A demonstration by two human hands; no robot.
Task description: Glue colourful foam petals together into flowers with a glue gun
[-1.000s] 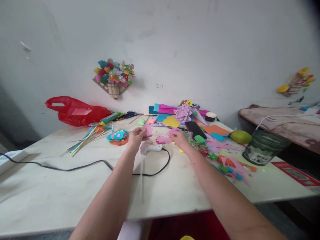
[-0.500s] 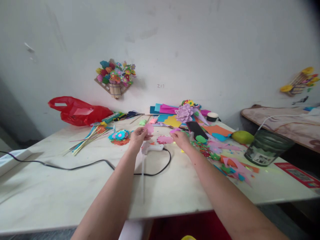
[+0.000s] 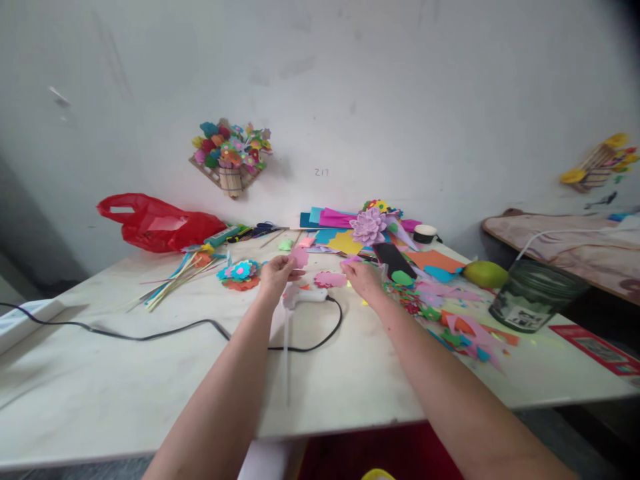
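A pink scalloped flower cutout [image 3: 300, 257] is pinched upright in my left hand [image 3: 279, 272], above the table's middle. My right hand [image 3: 361, 275] pinches a smaller piece of pink-purple sheet [image 3: 352, 259]. Flat on the table between the hands lies another pink scalloped cutout [image 3: 329, 279]. Just below it a white glue gun [image 3: 309, 295] rests on its side, a clear glue stick [image 3: 287, 360] reaching toward me. Left of my left hand sits a layered blue and orange flower [image 3: 240, 272].
A black cord [image 3: 150, 337] crosses the left side. Scraps [image 3: 430, 297], a phone [image 3: 393, 259] and a green fruit [image 3: 485, 274] lie right, beside a dark glass jar [image 3: 537, 300]. A red bag [image 3: 155, 223] and sticks [image 3: 180, 280] lie left. Colored sheets [image 3: 335, 219] are stacked behind.
The pink cutout in my left hand has turned slightly and shows more of its scalloped face. My right hand has barely moved.
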